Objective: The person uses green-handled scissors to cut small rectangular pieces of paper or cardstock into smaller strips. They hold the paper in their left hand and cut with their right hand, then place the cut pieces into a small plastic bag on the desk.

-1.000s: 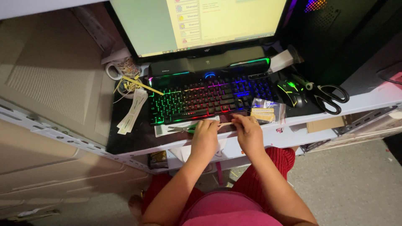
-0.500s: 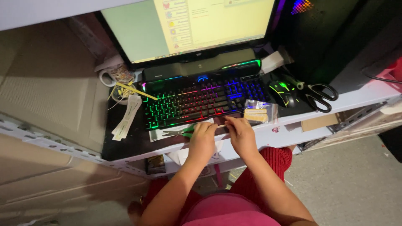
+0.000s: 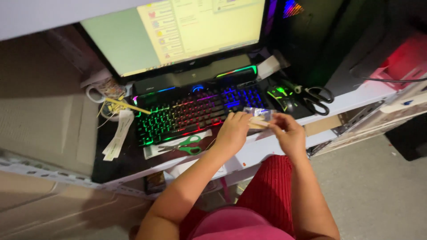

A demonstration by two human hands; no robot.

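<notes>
My left hand (image 3: 232, 131) and my right hand (image 3: 288, 131) both hold a small clear plastic packet (image 3: 257, 117) with a pale card inside, just in front of the right end of a keyboard (image 3: 195, 112) lit in rainbow colours. Left of my left hand, green-handled scissors (image 3: 181, 145) lie on a white strip at the desk's front edge. The packet's lower part is hidden by my fingers.
A lit monitor (image 3: 178, 35) stands behind the keyboard with a dark sound bar (image 3: 195, 75) under it. A glowing mouse (image 3: 281, 96) and black scissors (image 3: 316, 98) lie at right. A mug (image 3: 103, 90) and paper strips (image 3: 117, 136) sit at left. A dark computer tower (image 3: 320, 40) is at the back right.
Both hands shifted to the right along the desk's front edge and took up the clear packet that lay by the keyboard's right end. The camera view also swung left.
</notes>
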